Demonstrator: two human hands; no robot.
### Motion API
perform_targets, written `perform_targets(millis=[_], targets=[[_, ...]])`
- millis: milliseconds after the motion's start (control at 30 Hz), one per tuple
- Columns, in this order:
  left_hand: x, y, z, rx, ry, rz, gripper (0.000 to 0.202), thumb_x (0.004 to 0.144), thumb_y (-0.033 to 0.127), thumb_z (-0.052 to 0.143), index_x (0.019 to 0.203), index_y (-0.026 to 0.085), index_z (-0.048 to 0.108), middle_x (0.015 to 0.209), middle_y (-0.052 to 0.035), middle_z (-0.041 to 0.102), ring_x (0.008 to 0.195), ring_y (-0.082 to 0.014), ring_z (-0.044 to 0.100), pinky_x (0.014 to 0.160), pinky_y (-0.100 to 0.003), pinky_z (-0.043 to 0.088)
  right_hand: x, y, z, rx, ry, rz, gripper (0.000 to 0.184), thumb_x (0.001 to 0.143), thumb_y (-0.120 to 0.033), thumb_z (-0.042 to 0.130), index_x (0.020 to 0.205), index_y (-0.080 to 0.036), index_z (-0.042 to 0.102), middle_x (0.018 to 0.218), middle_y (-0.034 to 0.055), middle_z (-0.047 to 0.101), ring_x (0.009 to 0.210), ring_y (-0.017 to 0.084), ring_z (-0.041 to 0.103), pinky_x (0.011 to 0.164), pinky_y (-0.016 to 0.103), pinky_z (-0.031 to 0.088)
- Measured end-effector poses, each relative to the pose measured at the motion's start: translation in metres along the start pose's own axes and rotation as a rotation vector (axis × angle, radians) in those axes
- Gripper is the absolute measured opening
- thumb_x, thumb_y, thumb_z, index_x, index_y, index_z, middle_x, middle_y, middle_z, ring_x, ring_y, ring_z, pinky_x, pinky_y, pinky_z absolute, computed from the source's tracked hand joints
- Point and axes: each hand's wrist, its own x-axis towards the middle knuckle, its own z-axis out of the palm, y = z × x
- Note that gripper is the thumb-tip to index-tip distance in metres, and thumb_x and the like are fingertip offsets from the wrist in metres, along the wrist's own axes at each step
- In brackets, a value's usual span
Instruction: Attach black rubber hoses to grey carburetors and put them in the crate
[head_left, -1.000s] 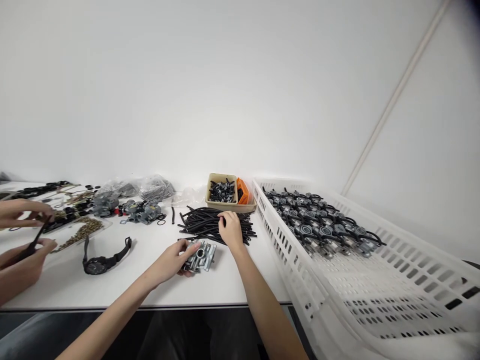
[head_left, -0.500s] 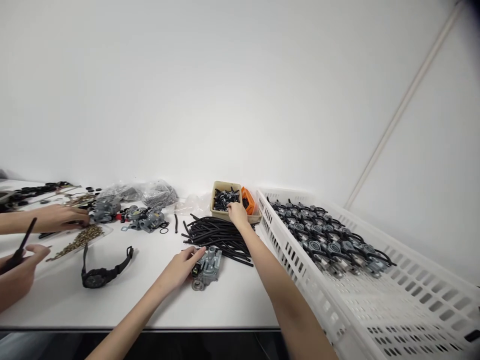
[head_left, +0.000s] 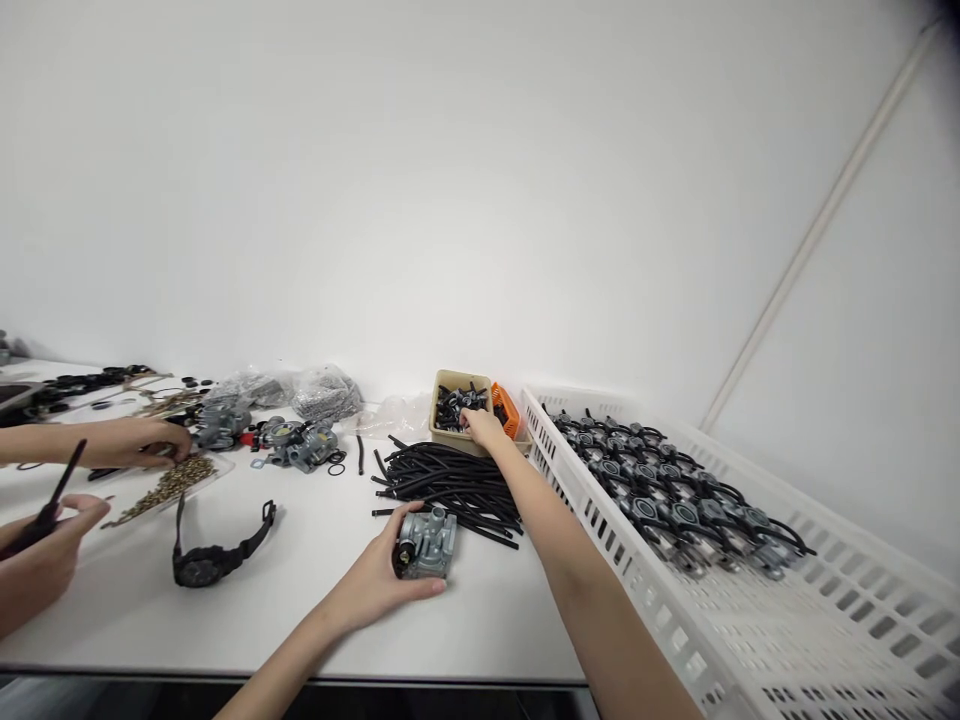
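Note:
My left hand [head_left: 382, 578] is wrapped round a grey metal carburetor body [head_left: 426, 542] that rests on the white table [head_left: 300, 610]. My right hand [head_left: 480, 424] reaches into a small beige box [head_left: 450, 436] of small black parts, its fingers curled among them; what they hold is hidden. A pile of black rubber hoses [head_left: 446, 487] lies between the two hands.
A big white slotted crate [head_left: 750, 600] with rows of assembled carburetors [head_left: 675, 490] fills the right. A black wristwatch [head_left: 217, 555], loose carburetors [head_left: 292, 445], bagged parts and a tray of brass pieces [head_left: 161, 485] lie at left, where another person's hands [head_left: 45, 545] work.
My right hand left the hose pile and went into the beige box. My left hand turned the carburetor body upright and pulled it nearer. The other person's hand moved to the brass pieces.

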Motion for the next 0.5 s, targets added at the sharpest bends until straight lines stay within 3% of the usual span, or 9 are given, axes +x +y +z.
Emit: perform_targets(millis=[100,200,333,433,500], targets=[[0.004,0.001,0.007,-0.064,-0.039,-0.093,0.079,0.062,0.044,0.074,0.129,0.033,0.033,0.115,-0.0065,0.064,0.092,-0.0299,0.064,0.079,-0.043,0.052,-0.003,0.004,0.001,0.128,0.101,-0.013,0.026,0.067,-0.005,0.065,0.088,-0.02,0.066,0.078,0.0039,0.07,0.084,0.02,0.065,0.079,0.031,0.048],[0.007,0.002,0.01,-0.103,-0.044,-0.174,0.074,0.064,0.046,0.072,0.126,0.032,0.034,0.106,-0.007,0.065,0.076,-0.0275,0.065,0.064,-0.04,0.052,-0.006,0.0,0.002,0.272,0.248,-0.008,0.03,0.077,-0.014,0.058,0.107,-0.016,0.061,0.101,0.0101,0.069,0.094,0.019,0.064,0.086,0.033,0.048],[0.011,0.002,0.01,-0.053,-0.006,-0.071,0.051,0.066,0.044,0.071,0.109,0.033,0.046,0.097,-0.002,0.067,0.088,-0.028,0.064,0.077,-0.04,0.051,-0.025,-0.015,0.001,0.57,0.433,0.033,0.034,0.087,-0.028,0.044,0.116,-0.015,0.054,0.115,0.0133,0.063,0.096,0.019,0.065,0.08,0.032,0.052],[0.015,0.006,0.01,0.068,0.037,0.03,0.051,0.063,0.04,0.074,0.106,0.031,0.049,0.098,-0.0022,0.067,0.093,-0.0292,0.062,0.085,-0.043,0.048,-0.052,-0.027,-0.002,1.099,0.47,0.096,0.039,0.081,-0.038,0.057,0.116,-0.021,0.053,0.099,0.0064,0.067,0.081,0.018,0.068,0.072,0.032,0.054],[0.019,0.013,0.009,0.144,0.057,0.14,0.049,0.066,0.038,0.072,0.109,0.03,0.05,0.106,-0.0036,0.065,0.099,-0.0298,0.06,0.09,-0.044,0.046,-0.07,-0.033,-0.003,1.332,0.454,0.139,0.043,0.074,-0.038,0.066,0.112,-0.023,0.054,0.089,0.0029,0.068,0.075,0.016,0.067,0.066,0.029,0.053]])
